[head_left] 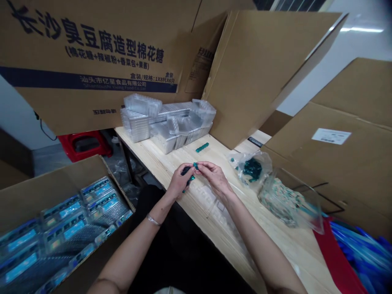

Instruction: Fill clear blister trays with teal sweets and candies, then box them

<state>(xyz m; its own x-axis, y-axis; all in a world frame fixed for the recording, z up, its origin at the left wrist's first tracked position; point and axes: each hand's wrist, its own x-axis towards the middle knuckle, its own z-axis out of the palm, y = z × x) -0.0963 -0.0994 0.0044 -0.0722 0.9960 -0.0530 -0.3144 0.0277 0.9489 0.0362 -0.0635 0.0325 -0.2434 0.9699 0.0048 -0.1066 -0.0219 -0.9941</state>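
Near the table's front edge my two hands meet. My left hand (pixel 180 179) is closed round several small glossy dark-green pieces, one of which, a green piece (pixel 192 178), shows below the fingers. My right hand (pixel 213 175) pinches a small teal piece (pixel 195 165) at the left fingertips, so both hands touch it. The exact kind of these pieces is too small to tell. Beyond the hands, a short row of joined green pieces (pixel 202 147) lies on the wooden table (pixel 171 163). A clear plastic tray (pixel 211 196) lies under my right wrist, partly hidden.
Stacked clear plastic trays (pixel 174 122) stand at the back. To the right are a bag of dark-green pieces (pixel 253 168) and a clear tub (pixel 288 200) of pale pieces. A carton (pixel 101 167) of packed trays is at left, large cardboard boxes (pixel 263 69) behind, a red stool (pixel 84 145) beyond.
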